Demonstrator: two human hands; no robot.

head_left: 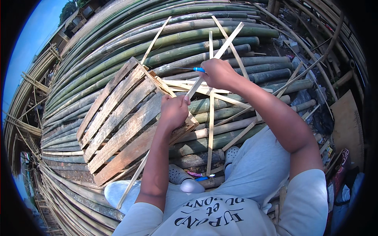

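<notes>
My left hand [174,112] is closed around a long pale wooden strip [193,89], right by the edge of a slatted wooden crate [128,106]. The strip slants up and away to the right, passing under my right hand [218,74]. That hand is closed on a thin-shafted tool with a blue handle [199,70]; its slim shaft points left, and its exact kind cannot be made out. The crate lies tilted on bamboo poles, its weathered slats facing up. Another stretch of strip [136,175] shows below my left forearm; whether it is the same piece is hidden.
Long green bamboo poles [157,46] cover the ground ahead and to the left. Several loose pale strips [211,129] lie across them near my feet. At the right are a brown board [347,128] and dark plastic [323,118]. Stacked poles [19,98] stand far left.
</notes>
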